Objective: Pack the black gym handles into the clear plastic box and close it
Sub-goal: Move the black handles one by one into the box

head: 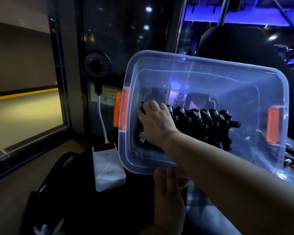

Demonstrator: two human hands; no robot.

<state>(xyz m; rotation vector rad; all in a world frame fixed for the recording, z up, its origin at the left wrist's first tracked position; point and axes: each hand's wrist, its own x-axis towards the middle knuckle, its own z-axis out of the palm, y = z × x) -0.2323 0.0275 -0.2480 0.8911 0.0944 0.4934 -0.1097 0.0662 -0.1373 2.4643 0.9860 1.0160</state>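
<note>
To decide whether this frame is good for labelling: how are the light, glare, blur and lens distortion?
Head view: dim overall, with blue light behind. There is blue glare on the far wall of the clear box. The black handles merge into one dark mass. The right hand is fairly sharp and the left hand soft. The wide lens bows the window frame at the left.

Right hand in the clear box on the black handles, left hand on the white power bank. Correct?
One error: the head view shows the left hand at the clear box's near rim, not touching the white power bank. The right hand is in the box on the black handles.
</note>
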